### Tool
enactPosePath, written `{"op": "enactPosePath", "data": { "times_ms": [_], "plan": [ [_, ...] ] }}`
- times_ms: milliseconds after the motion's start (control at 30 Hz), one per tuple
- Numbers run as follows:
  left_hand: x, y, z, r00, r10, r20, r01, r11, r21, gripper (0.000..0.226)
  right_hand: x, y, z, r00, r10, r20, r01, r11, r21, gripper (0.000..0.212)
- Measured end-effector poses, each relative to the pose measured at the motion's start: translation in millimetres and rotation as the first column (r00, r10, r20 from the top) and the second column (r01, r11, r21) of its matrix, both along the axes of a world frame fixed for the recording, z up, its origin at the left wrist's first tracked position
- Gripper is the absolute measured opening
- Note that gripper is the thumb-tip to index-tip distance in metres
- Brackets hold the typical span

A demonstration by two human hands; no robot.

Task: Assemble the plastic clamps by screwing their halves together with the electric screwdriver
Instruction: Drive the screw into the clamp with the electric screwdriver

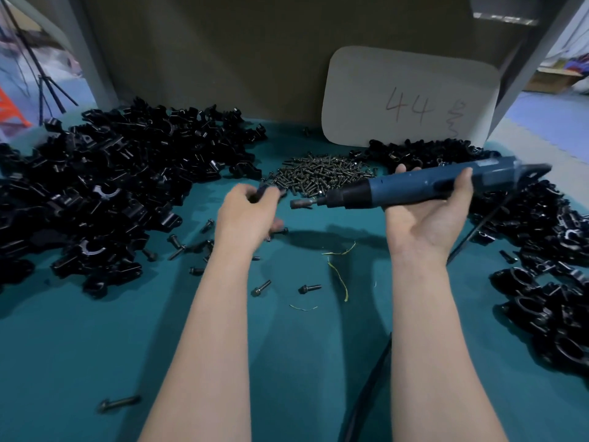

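Note:
My right hand (428, 215) grips the blue electric screwdriver (424, 185) palm up, holding it level above the table with its bit (302, 204) pointing left. My left hand (247, 215) is curled round a small dark part (262, 191), blurred, just left of the bit. A big heap of black clamp halves (105, 193) covers the left of the teal table (302, 346). A pile of screws (322, 175) lies at the back centre. More black clamps (548, 288) are heaped on the right.
Loose screws (261, 287) lie scattered on the table between my arms and near the left heap. A white card (411, 97) marked 44 leans on the cardboard back wall. The screwdriver's black cable (369, 393) runs down beside my right forearm. Thin yellow threads (339, 277) lie in the middle.

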State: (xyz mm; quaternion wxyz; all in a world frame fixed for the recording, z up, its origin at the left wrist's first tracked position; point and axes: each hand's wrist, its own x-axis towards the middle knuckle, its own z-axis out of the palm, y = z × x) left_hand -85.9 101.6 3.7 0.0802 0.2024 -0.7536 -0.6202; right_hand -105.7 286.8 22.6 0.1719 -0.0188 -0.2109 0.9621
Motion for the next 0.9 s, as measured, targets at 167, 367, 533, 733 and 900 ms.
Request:
{"op": "enactPosePath", "data": {
  "times_ms": [167, 367, 533, 733, 900],
  "plan": [
    [-4.6, 2.6, -1.5, 0.989, 0.091, -0.119, 0.002, 0.784, 0.621, 0.023, -0.1, 0.4, -1.5, 0.998, 0.025, 0.059, -0.026, 1.0, 0.016, 0.027],
    [-11.1, 5.6, -13.0, 0.99, 0.096, -0.1, 0.013, 0.653, 0.757, 0.024, -0.9, -5.0, 0.7, 0.997, 0.034, 0.065, -0.038, 0.997, 0.062, 0.031],
    [-15.4, 5.3, -18.8, 0.993, -0.037, -0.112, 0.112, 0.586, 0.802, 0.022, -0.1, -8.2, 2.0, 0.996, 0.039, 0.083, -0.046, 0.996, 0.078, 0.037],
    [-13.5, 5.3, -21.6, 0.996, 0.035, -0.077, 0.045, 0.551, 0.833, 0.012, -0.5, -4.5, 5.1, 0.998, 0.029, 0.064, -0.032, 0.998, 0.05, 0.035],
    [-12.4, 14.6, -17.6, 0.989, 0.12, -0.091, -0.02, 0.703, 0.711, 0.007, 0.3, -8.6, 6.7, 0.998, -0.01, 0.069, 0.005, 0.997, 0.076, 0.048]
  ]
}}
